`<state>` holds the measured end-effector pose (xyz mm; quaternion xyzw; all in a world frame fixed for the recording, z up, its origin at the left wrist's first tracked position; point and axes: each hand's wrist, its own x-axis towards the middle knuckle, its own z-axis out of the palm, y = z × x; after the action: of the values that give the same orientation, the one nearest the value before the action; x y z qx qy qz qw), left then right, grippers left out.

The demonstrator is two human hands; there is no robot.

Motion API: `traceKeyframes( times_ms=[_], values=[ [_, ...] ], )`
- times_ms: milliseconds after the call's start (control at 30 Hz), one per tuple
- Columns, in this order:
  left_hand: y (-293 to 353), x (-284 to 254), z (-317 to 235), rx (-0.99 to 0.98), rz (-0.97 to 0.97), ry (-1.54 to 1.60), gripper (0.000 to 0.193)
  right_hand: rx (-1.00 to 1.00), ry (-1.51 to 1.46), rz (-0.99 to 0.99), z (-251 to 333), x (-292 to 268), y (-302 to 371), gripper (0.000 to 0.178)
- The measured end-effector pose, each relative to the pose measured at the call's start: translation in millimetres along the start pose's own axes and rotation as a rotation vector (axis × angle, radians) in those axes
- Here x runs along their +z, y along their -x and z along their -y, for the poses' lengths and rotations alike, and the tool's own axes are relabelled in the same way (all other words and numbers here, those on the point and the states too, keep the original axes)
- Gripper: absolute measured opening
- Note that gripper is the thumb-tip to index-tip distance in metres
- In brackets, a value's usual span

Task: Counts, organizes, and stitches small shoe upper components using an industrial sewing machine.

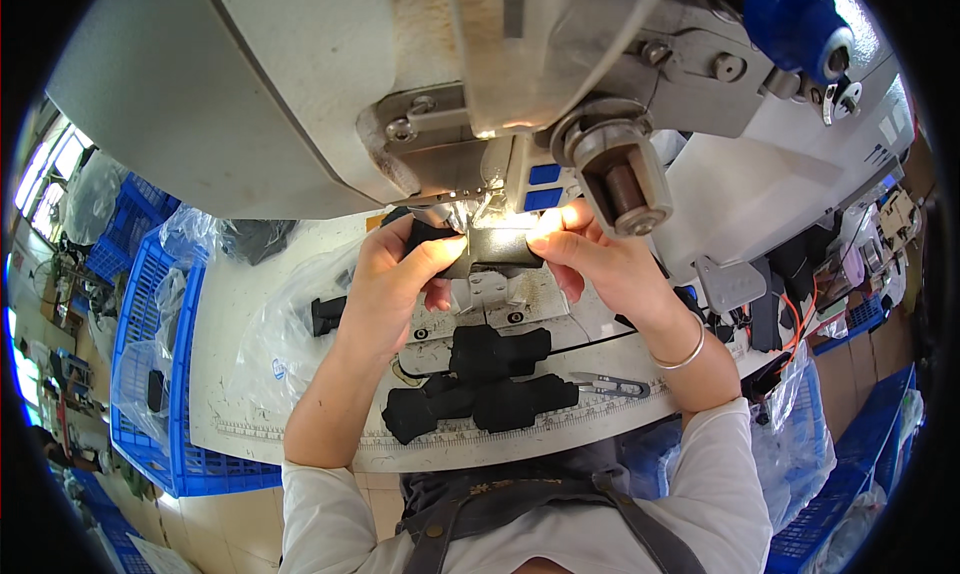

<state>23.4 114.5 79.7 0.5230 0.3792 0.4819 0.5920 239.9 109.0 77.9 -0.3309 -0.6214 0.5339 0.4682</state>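
Under the lit needle area of a sewing machine [300, 64], a black fabric piece [500, 242] is stretched flat between my two hands. My left hand [385, 274] pinches its left end, thumb on top. At its right end, my right hand [595, 259] grips it between thumb and fingers. The machine's presser parts and lamp glare hide the fabric's far edge. Several folded black fabric pieces [500, 352] lie on the white table just below my hands. Thread snips [612, 385] rest to the right of them.
A blue plastic crate [180, 444] stands beyond the table's left edge, near clear plastic bags [285, 324]. A ruler strip [260, 431] runs along the table's front edge. The machine head hangs low over my hands. More blue crates [850, 504] stand at the right.
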Motion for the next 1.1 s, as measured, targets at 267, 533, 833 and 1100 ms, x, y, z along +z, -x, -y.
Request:
traceKeyframes(
  times_ms=[267, 533, 833, 1100],
  values=[
    [-1, -4, 2, 0.003, 0.037, 0.019, 0.016, 0.026, 0.011, -0.039, 3, 1, 2, 0.023],
    [-5, -6, 2, -0.001, 0.015, 0.060, 0.014, 0.057, 0.045, 0.020, 4, 2, 3, 0.025],
    [2, -1, 0, -0.007, -0.024, -0.001, 0.014, 0.113, 0.054, 0.073, 6, 7, 5, 0.026],
    [0, -3, 3, -0.003, -0.026, 0.006, 0.016, 0.110, 0.096, 0.105, 6, 13, 7, 0.025]
  ],
)
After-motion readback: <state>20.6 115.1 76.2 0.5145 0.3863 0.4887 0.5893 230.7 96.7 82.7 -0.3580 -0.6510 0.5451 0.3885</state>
